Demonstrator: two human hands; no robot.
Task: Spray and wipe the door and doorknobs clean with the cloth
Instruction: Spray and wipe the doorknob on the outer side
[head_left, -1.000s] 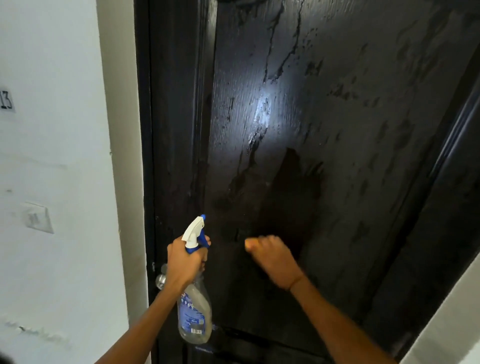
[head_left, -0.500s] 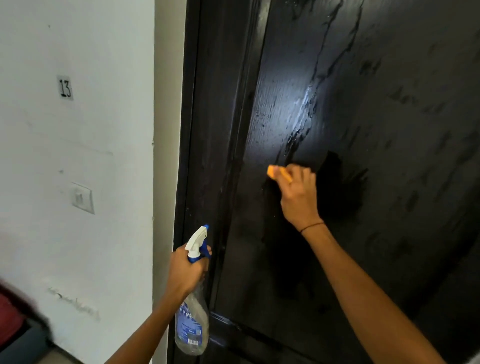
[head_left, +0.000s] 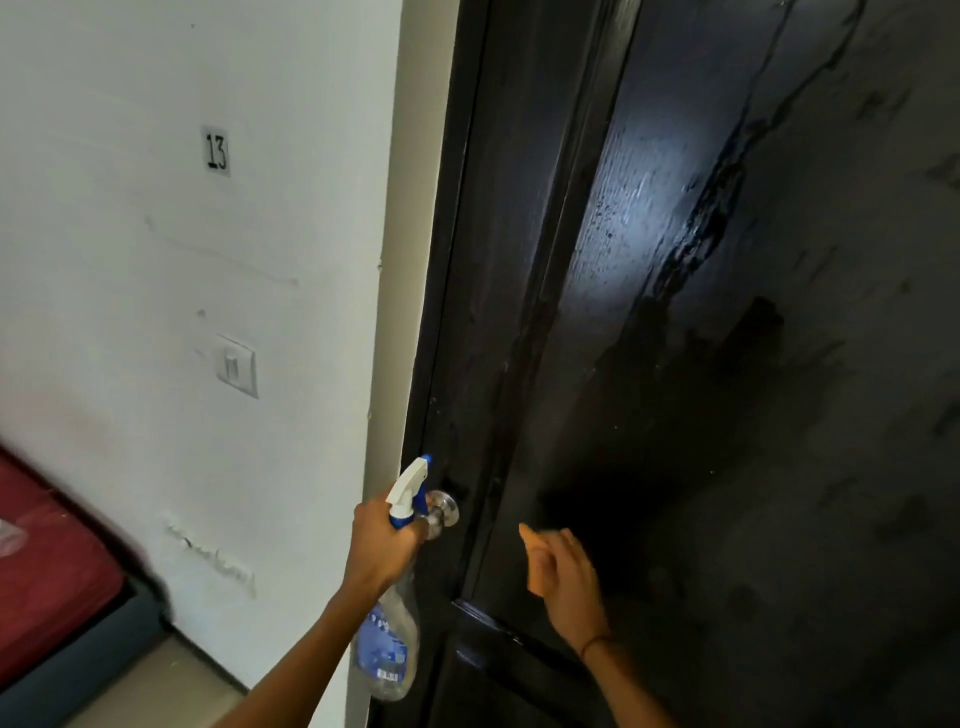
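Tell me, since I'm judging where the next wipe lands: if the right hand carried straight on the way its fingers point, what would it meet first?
Most likely the dark door panel just above the right hand; nothing shows between them, though depth is unclear and the hand is blurred.

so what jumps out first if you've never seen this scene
The big black door, streaked and glaring under a light patch near the top centre. At lower centre the left hand holds a spray bottle in front of the metal doorknob; right of it the right hand holds an orange cloth.
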